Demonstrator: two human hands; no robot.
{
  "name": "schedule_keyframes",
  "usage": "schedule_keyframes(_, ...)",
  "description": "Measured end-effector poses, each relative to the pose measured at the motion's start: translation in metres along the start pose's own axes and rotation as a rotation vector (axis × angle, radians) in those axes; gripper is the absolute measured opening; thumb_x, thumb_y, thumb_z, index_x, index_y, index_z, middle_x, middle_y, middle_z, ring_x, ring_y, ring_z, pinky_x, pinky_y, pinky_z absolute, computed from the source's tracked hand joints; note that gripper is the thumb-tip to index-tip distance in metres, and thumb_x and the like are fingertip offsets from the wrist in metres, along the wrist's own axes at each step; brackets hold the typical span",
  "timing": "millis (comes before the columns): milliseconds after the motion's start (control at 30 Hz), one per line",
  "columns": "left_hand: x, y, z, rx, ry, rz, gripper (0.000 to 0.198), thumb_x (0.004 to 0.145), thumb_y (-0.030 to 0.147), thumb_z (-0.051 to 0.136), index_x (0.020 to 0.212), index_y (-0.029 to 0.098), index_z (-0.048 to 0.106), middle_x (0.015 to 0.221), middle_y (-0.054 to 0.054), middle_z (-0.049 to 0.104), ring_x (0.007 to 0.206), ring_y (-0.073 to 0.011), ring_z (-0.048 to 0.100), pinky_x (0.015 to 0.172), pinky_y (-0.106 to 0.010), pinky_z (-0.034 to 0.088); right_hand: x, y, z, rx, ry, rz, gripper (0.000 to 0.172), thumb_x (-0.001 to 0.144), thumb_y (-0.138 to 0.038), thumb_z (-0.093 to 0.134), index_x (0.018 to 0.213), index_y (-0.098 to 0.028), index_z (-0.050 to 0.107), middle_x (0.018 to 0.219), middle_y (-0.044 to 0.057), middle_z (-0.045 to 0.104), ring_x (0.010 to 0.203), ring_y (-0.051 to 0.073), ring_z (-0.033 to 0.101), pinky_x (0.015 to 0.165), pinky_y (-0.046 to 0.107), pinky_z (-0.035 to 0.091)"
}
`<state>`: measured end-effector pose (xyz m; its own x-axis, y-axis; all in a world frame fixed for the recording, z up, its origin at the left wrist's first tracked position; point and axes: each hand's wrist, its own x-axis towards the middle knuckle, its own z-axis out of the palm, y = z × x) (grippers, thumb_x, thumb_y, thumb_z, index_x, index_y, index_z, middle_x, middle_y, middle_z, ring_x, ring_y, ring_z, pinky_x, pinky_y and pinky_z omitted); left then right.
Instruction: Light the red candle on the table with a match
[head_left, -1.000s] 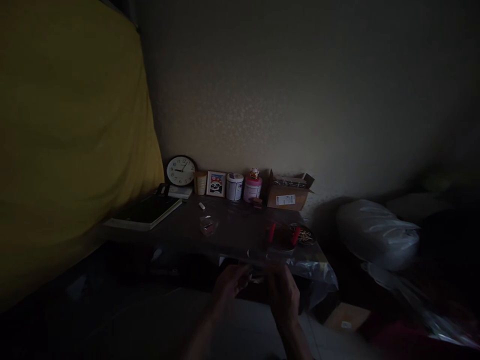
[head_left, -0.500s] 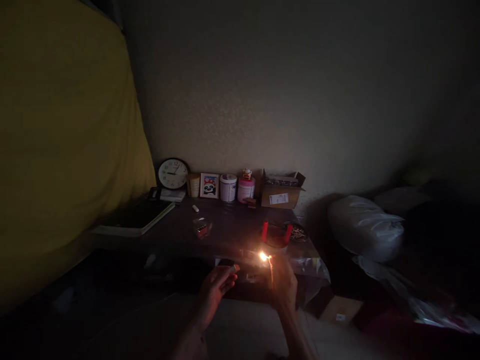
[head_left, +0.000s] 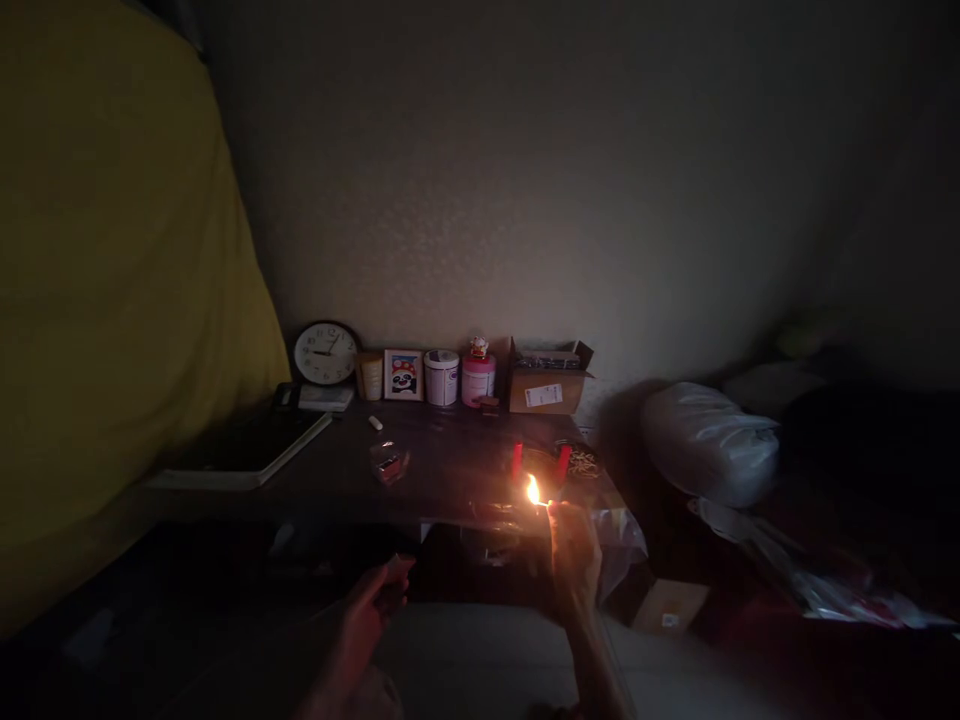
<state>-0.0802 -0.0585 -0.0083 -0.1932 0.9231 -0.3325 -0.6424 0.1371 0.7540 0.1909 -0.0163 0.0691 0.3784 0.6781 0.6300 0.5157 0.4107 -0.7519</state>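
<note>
My right hand point(head_left: 576, 540) pinches a burning match point(head_left: 545, 503), its flame leaning just left of the fingertips. Right behind the flame, two red candles point(head_left: 517, 458) stand upright on the table, apart from the match. Neither candle shows a flame of its own. Lower and to the left, my left hand point(head_left: 375, 595) is closed round a small matchbox point(head_left: 396, 566), mostly hidden by the fingers and dim. A dish of matchsticks point(head_left: 582, 462) sits beside the right-hand candle.
On the dark table point(head_left: 450, 440) lie a small clear packet point(head_left: 389, 464) and a white piece point(head_left: 376, 423). Along the wall stand a clock point(head_left: 325, 353), a picture frame point(head_left: 403, 375), two tins point(head_left: 441, 378) and a cardboard box point(head_left: 547, 390). White bags point(head_left: 709, 440) lie at right.
My left hand has drawn back down and left, away from the flame, with the matchbox. My right hand stays near the candles with the match; its flame now stands taller. The view has shifted slightly.
</note>
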Motion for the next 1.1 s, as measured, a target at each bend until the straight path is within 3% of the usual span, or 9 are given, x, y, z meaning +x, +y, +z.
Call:
schedule_keyframes(233, 0.0, -0.008, 0.0, 0.155, -0.101, 0.117, 0.027, 0.061, 0.039, 0.071, 0.078, 0.018, 0.074, 0.087, -0.007, 0.074, 0.085, -0.0238, 0.065, 0.075, -0.031, 0.048, 0.005, -0.002, 0.003, -0.004, 0.007, 0.018, 0.029, 0.083, -0.041, 0.051, 0.08, -0.016, 0.064, 0.08, 0.005, 0.061, 0.075, 0.018, 0.058, 0.067, 0.029, 0.045)
schedule_keyframes(500, -0.004, -0.008, 0.003, 0.143, -0.129, 0.038, 0.029, 0.066, 0.04, 0.069, 0.083, 0.018, 0.073, 0.094, -0.008, 0.073, 0.096, -0.0255, 0.063, 0.083, -0.034, 0.046, 0.011, 0.001, 0.005, 0.012, 0.005, 0.001, 0.026, 0.082, -0.04, 0.053, 0.079, -0.017, 0.064, 0.08, 0.005, 0.062, 0.076, 0.018, 0.058, 0.07, 0.031, 0.046)
schedule_keyframes(733, -0.003, -0.009, 0.002, 0.152, -0.138, 0.044, 0.027, 0.065, 0.04, 0.07, 0.082, 0.019, 0.073, 0.091, -0.006, 0.074, 0.094, -0.0249, 0.063, 0.082, -0.033, 0.047, 0.02, -0.002, 0.01, 0.05, -0.009, -0.011, 0.026, 0.083, -0.039, 0.052, 0.077, -0.016, 0.064, 0.078, 0.005, 0.061, 0.075, 0.017, 0.057, 0.07, 0.03, 0.045)
schedule_keyframes(933, -0.007, -0.004, 0.008, 0.161, -0.112, 0.027, 0.025, 0.055, 0.042, 0.076, 0.071, 0.022, 0.073, 0.081, -0.004, 0.075, 0.086, -0.025, 0.065, 0.077, -0.033, 0.048, 0.031, -0.003, 0.014, 0.072, -0.018, -0.004, 0.026, 0.082, -0.04, 0.052, 0.079, -0.016, 0.063, 0.076, 0.004, 0.061, 0.073, 0.017, 0.056, 0.068, 0.028, 0.044)
schedule_keyframes(1100, -0.003, -0.007, 0.003, 0.17, -0.093, 0.015, 0.029, 0.055, 0.043, 0.076, 0.075, 0.022, 0.073, 0.083, -0.004, 0.075, 0.088, -0.0265, 0.065, 0.078, -0.035, 0.048, 0.041, 0.0, 0.021, 0.1, -0.032, 0.026, 0.028, 0.082, -0.041, 0.053, 0.082, -0.016, 0.065, 0.079, 0.005, 0.065, 0.075, 0.018, 0.059, 0.068, 0.028, 0.045)
